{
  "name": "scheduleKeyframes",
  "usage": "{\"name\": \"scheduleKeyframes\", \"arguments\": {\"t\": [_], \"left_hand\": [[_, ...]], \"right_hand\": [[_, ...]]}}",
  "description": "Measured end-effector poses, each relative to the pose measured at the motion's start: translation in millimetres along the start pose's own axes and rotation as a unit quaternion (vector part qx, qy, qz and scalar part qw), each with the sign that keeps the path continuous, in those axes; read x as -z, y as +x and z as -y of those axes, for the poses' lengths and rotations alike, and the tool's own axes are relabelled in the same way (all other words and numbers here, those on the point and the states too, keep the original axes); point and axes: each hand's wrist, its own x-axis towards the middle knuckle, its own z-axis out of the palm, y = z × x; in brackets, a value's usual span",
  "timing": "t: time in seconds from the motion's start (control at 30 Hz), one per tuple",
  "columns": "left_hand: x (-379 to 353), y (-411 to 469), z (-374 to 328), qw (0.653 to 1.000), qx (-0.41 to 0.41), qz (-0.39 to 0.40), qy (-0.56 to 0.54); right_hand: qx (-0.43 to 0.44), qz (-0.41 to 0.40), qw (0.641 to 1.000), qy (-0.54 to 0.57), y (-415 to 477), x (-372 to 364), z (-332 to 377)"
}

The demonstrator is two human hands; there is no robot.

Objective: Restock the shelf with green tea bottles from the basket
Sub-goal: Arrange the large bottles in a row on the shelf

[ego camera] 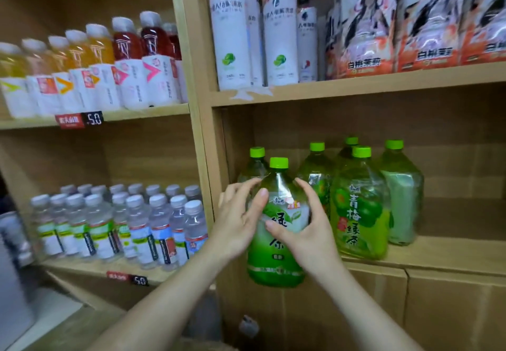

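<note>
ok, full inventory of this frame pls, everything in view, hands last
shelf unit: 1, light wood, fills the view
held green tea bottle: 1, green, in front of lower right bay
shelved green tea bottles: 5, green, lower right bay
water bottles: many, clear, white caps, lower left bay
juice bottles: about eight, yellow to red, upper left bay
tall white bottles: 4, upper right bay
orange-white bottles: at least 3, upper right bay, right end
price tags: 2, red and black, left shelf edges
cardboard boxes: at least 2, brown, under lower right bay
left hand: grips held bottle's left side
right hand: grips its right side
</note>
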Motion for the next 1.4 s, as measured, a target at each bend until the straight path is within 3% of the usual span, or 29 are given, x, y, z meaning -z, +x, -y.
{"name": "scheduleKeyframes", "arguments": {"t": [0.13,0.2,0.3,0.47,0.63,0.7,0.77,0.83,0.9,0.97,1.03,1.13,1.3,1.4], "left_hand": [[10,22,18,0.987,-0.075,-0.075,0.119],[10,34,18,0.958,-0.077,0.000,0.275],[3,41,17,0.879,-0.096,0.070,0.461],[-2,51,31,0.836,-0.143,0.002,0.530],[-12,56,45,0.800,-0.170,-0.013,0.575],[-11,54,47,0.798,-0.180,-0.022,0.575],[-5,50,41,0.826,-0.167,-0.020,0.538],[5,47,32,0.900,-0.149,-0.031,0.409],[20,44,15,0.977,-0.102,-0.013,0.187],[31,39,1,0.995,-0.073,0.047,0.054],[31,31,-2,0.977,-0.113,0.104,0.145],[27,23,12,0.922,-0.179,0.103,0.328],[21,27,31,0.860,-0.174,0.073,0.474],[14,28,31,0.851,-0.162,0.052,0.498]], "right_hand": [[0.022,-0.030,0.998,-0.059,8,-1,-3],[0.035,-0.029,0.996,-0.080,11,3,-2],[0.033,-0.028,0.996,-0.083,14,10,-8],[0.026,-0.038,0.995,-0.084,20,12,-20],[0.017,-0.016,0.995,-0.096,29,4,-27],[0.012,-0.011,0.994,-0.113,28,2,-28],[0.011,0.002,0.992,-0.129,28,2,-29],[0.010,0.032,0.987,-0.157,30,2,-28],[0.011,0.051,0.982,-0.184,33,-2,-28],[0.009,0.063,0.979,-0.194,37,-7,-28],[0.002,0.095,0.975,-0.202,42,-12,-27],[-0.008,0.146,0.972,-0.186,48,-17,-28],[-0.053,0.196,0.963,-0.175,55,-19,-27],[-0.045,0.153,0.957,-0.243,53,-18,-22]]}}
